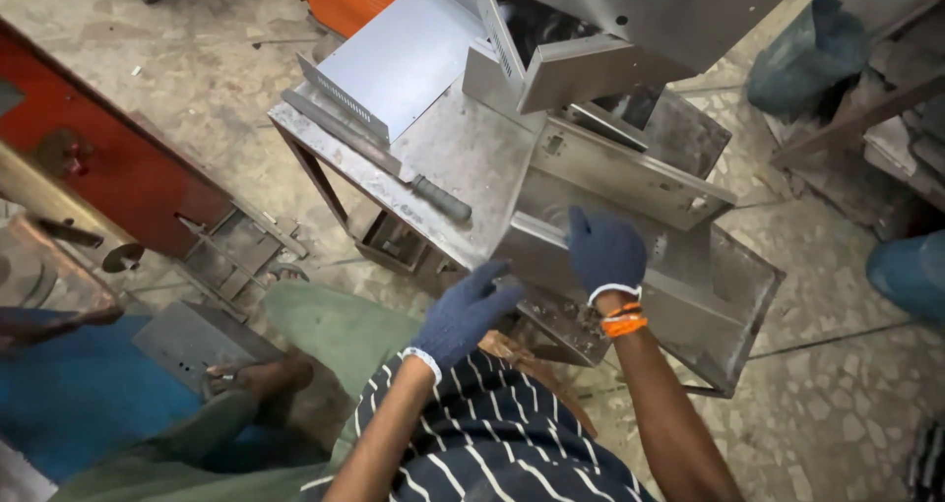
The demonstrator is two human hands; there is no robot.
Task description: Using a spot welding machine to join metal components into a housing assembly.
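Both my hands wear dark blue gloves. My right hand (604, 253) rests on a bent sheet-metal channel piece (689, 295) that lies on the metal work table (453, 157), fingers curled over its upper fold. My left hand (463, 310) reaches to the near left end of the same piece, fingers spread and touching its edge. An orange band sits on my right wrist. A long flat file with a dark handle (399, 172) lies on the table to the left of my hands.
More folded sheet-metal parts stand at the table's back: a flat tray (394, 64) and a box-like housing (610, 30). A red machine (118, 157) stands at left, another person's leg and foot (251, 384) at lower left, a dark bag (812, 54) at upper right.
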